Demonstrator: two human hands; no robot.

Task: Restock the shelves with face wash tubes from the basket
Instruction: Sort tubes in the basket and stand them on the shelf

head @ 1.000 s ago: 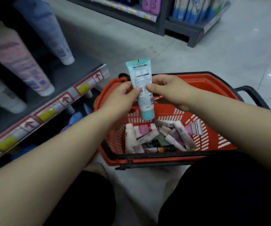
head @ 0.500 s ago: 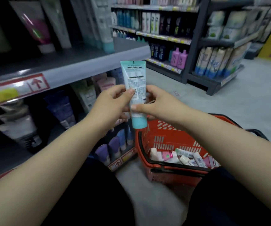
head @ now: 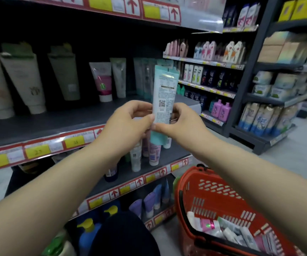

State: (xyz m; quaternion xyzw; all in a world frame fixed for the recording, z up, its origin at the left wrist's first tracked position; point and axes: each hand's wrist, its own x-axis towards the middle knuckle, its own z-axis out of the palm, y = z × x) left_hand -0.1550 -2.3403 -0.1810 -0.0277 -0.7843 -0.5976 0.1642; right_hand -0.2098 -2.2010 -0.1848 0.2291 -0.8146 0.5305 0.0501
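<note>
Teal-and-white face wash tube [head: 164, 97], head view: held upright with its cap end down and printed back toward the camera. Both hands pinch it. The left hand [head: 128, 122] has thumb and fingers curled on its left edge, and the right hand [head: 183, 122] likewise on its right edge. Compared with half a second earlier, hands and tube sit higher, now in front of the middle shelf [head: 56, 126]. Standing tubes [head: 103, 82] lie beyond the left hand. The red basket [head: 213, 196], holding loose tubes [head: 228, 231], lies below the right forearm.
</note>
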